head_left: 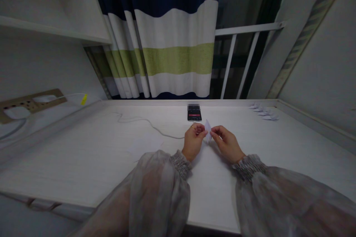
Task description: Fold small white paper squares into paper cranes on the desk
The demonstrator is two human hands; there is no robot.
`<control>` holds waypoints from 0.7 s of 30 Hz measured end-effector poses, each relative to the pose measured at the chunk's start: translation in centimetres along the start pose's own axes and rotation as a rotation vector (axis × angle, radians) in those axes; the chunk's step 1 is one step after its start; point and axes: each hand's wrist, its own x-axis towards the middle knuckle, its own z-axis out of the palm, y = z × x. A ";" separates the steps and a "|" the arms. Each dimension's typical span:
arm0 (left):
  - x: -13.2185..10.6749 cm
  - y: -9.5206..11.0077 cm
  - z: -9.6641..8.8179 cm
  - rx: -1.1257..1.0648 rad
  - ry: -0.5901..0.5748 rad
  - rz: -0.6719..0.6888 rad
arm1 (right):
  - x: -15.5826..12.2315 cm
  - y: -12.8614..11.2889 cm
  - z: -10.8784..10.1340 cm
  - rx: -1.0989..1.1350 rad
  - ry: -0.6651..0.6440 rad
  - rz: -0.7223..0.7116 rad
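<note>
Between my two hands, just above the white desk [100,166], is a small folded piece of white paper [208,129] with a pointed top. My left hand [194,140] pinches its left side between thumb and fingers; a ring shows on one finger. From the other side, my right hand [226,142] pinches the paper's right edge with thumb and forefinger. Loose gathered sleeves cover both arms down to the wrists. The finer folds of the paper are too small to make out.
A phone [194,114] stands behind my hands, with a white cable [155,129] running left. Folded paper pieces [263,112] line the back right. Pale paper sheets [146,145] lie left of my hands. A power strip [33,103] is on the left wall, below a shelf.
</note>
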 end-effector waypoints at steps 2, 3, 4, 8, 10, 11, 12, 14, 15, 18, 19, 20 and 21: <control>0.1 -0.1 -0.1 -0.007 -0.008 0.011 | 0.0 0.0 0.1 0.045 -0.017 0.033; 0.1 -0.1 -0.2 -0.012 -0.011 0.011 | 0.0 0.0 0.1 0.065 -0.021 0.051; 0.2 -0.2 -0.2 -0.020 -0.014 0.005 | 0.0 -0.1 0.1 0.085 -0.023 0.070; 0.3 -0.3 -0.2 -0.086 -0.027 -0.079 | 0.0 -0.3 0.1 0.172 -0.015 0.146; 0.2 -0.3 -0.1 -0.126 -0.038 -0.141 | 0.1 -0.4 0.0 0.208 -0.006 0.172; 0.2 -0.3 -0.1 -0.139 -0.040 -0.166 | 0.1 -0.5 0.0 0.220 -0.001 0.179; 0.2 -0.3 -0.1 -0.142 -0.040 -0.184 | 0.1 -0.5 0.0 0.229 0.003 0.182; 0.1 -0.3 -0.1 -0.123 -0.027 -0.193 | 0.1 -0.5 0.0 0.239 0.011 0.182; 0.1 -0.3 -0.1 -0.111 -0.023 -0.189 | 0.1 -0.5 0.0 0.242 0.014 0.183; 0.0 -0.3 0.0 -0.109 -0.024 -0.171 | 0.2 -0.5 0.0 0.240 0.027 0.192; 0.0 -0.3 0.0 -0.122 -0.026 -0.165 | 0.2 -0.5 0.0 0.236 0.030 0.194; 0.0 -0.2 0.1 -0.137 -0.025 -0.160 | 0.2 -0.5 0.1 0.231 0.032 0.196; 0.0 -0.1 0.1 -0.151 -0.017 -0.155 | 0.2 -0.5 0.1 0.224 0.033 0.195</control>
